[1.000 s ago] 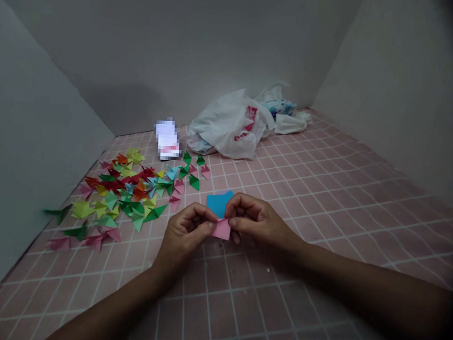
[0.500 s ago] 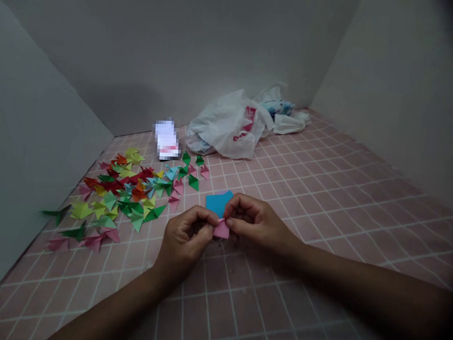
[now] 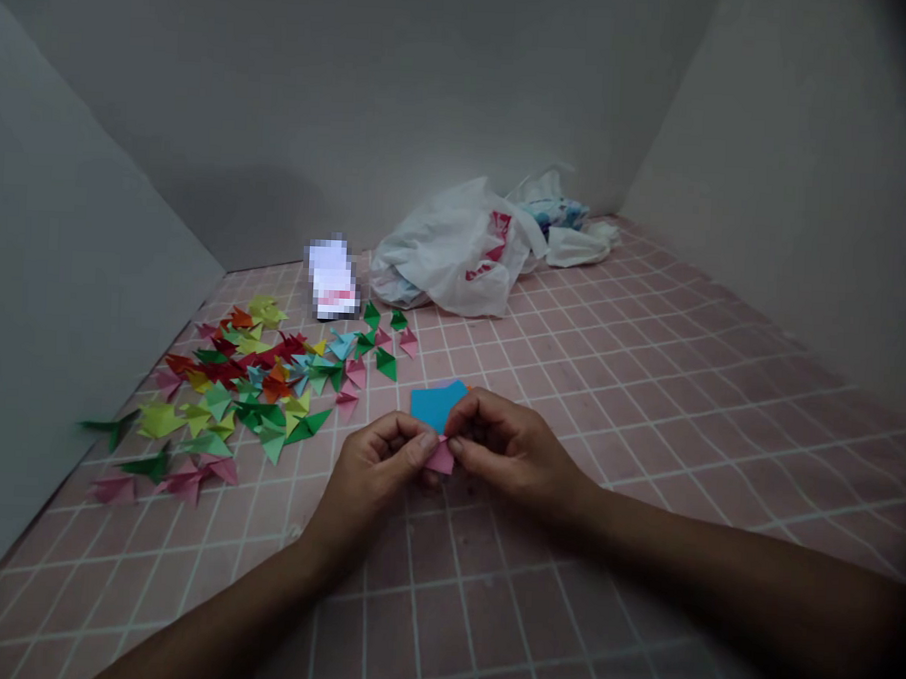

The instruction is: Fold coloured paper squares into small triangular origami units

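Note:
A small piece of folded pink paper [image 3: 441, 457] is pinched between both hands near the middle of the view. My left hand [image 3: 383, 467] is closed, thumb and forefinger on the paper's left edge. On the other side my right hand [image 3: 504, 447] grips it with thumb and fingertips, the remaining fingers curled. Just beyond the hands lies blue square paper [image 3: 431, 406], partly covered by my right fingers, with a sliver of orange paper [image 3: 470, 387] showing at its edge. How the pink piece is folded underneath is hidden by the fingers.
Many folded paper cranes [image 3: 271, 372] in red, green, yellow, blue and pink lie scattered on the left. Behind them a lit phone [image 3: 333, 279] rests on the pink checked cloth [image 3: 643, 468]. A white plastic bag [image 3: 449, 249] sits near the back wall, more wrapping at its right.
My left thumb has moved up and onto the pink paper, and less of the paper shows between the hands. The hands otherwise stay in place.

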Tool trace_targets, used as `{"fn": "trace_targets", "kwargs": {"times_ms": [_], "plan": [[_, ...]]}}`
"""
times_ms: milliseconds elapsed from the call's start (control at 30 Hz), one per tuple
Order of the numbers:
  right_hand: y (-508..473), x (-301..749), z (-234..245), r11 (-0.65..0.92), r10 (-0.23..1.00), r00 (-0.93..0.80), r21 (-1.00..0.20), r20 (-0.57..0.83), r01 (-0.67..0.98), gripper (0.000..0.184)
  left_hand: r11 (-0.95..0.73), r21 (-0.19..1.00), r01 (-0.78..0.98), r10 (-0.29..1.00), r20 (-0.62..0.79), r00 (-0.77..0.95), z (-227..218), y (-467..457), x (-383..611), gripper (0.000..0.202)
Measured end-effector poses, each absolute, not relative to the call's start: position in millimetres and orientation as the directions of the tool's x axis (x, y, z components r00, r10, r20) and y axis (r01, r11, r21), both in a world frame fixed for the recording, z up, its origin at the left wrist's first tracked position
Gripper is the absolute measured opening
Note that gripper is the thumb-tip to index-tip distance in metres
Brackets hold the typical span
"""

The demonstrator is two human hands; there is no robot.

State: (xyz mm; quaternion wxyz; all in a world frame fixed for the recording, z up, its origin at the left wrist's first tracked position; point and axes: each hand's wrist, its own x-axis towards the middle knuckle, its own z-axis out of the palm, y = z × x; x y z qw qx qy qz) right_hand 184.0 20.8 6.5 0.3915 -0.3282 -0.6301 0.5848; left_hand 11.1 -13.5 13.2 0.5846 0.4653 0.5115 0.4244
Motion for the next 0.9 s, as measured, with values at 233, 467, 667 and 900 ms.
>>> {"fn": "trace_targets", "kwargs": {"times_ms": [233,467,667,900], "plan": [[23.8,182.8,9.3,-0.136,0.857,-0.512,-0.981,-0.047,-0.137,0.008,0.204,0.978,-0.034,0.976,-0.201,0.079,13.5,-11.5,10.6,0.023],[25.7,184.2,4.4,-0.19,0.835,-0.539,-0.977,-0.108,-0.099,0.009,0.201,0.979,-0.022,0.978,-0.199,0.063,12.0,-11.1,9.4,0.021],[26.9,184.7,4.3,-0.207,0.822,-0.556,-0.973,-0.118,-0.099,0.013,0.18,0.984,0.002,0.982,-0.18,0.052,11.5,-10.3,9.0,0.02],[22.9,182.9,2.1,-0.244,0.823,-0.548,-0.965,-0.153,-0.097,0.022,0.193,0.981,0.03,0.976,-0.195,0.102,14.6,-11.5,10.6,0.023]]}}
